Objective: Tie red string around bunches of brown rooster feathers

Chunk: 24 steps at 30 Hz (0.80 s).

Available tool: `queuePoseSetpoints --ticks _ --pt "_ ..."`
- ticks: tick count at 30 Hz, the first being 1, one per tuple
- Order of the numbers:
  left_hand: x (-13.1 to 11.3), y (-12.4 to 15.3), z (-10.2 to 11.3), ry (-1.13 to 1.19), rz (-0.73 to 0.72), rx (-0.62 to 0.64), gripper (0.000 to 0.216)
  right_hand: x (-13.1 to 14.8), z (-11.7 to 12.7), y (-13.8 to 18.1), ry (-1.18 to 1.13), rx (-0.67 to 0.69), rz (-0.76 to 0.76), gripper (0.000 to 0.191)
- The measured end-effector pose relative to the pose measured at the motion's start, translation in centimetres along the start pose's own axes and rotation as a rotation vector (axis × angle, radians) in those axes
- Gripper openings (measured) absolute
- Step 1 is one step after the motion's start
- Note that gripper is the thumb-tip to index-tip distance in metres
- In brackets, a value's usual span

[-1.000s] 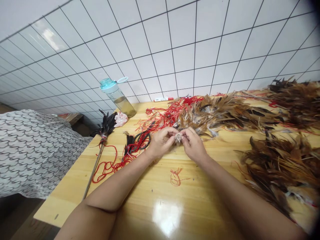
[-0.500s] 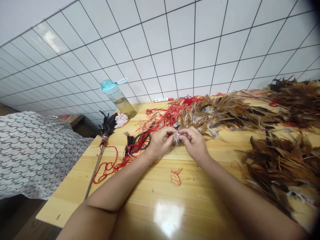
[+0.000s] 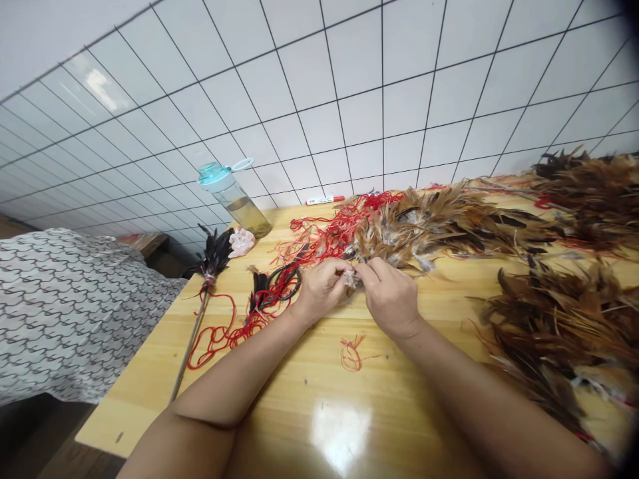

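Note:
My left hand [image 3: 320,290] and my right hand [image 3: 392,297] meet over the middle of the wooden table [image 3: 309,406], fingers pinched together on a small tuft of pale feathers [image 3: 352,279] held between them. Just behind my hands lies a long heap of brown feathers [image 3: 439,223] mixed with tangled red string [image 3: 329,233]. Black scissors [image 3: 282,279] lie left of my left hand, partly under the string.
A stick with dark feathers tied on its end [image 3: 202,293] lies at the table's left edge. A bottle with a teal lid [image 3: 234,196] leans by the tiled wall. More brown feathers [image 3: 559,326] cover the right. A small red string knot [image 3: 352,352] lies near. A person's patterned clothing [image 3: 64,306] is at left.
My right hand has turned over slightly and closed in on the tuft; both hands stay in nearly the same place.

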<state>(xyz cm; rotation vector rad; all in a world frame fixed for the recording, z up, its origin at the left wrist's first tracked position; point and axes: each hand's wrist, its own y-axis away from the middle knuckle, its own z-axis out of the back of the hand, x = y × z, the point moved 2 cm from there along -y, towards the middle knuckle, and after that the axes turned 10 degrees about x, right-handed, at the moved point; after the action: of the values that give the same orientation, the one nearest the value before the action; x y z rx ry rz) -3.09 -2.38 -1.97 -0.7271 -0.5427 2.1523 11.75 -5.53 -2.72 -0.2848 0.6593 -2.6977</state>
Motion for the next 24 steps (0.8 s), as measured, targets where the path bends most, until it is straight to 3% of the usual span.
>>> queuePoseSetpoints --ticks 12,19,24 --pt "0.87 0.19 -0.44 0.182 0.096 0.065 0.009 -0.55 -0.91 -0.72 -0.180 0.202 -0.081 0.021" --pt "0.81 -0.03 -0.23 0.104 -0.023 0.069 0.008 -0.59 -0.64 -0.81 -0.197 0.214 -0.041 0.022" --pt "0.93 -0.04 -0.23 0.132 -0.019 0.064 0.008 -0.58 -0.57 -0.90 -0.169 0.224 -0.014 0.020"
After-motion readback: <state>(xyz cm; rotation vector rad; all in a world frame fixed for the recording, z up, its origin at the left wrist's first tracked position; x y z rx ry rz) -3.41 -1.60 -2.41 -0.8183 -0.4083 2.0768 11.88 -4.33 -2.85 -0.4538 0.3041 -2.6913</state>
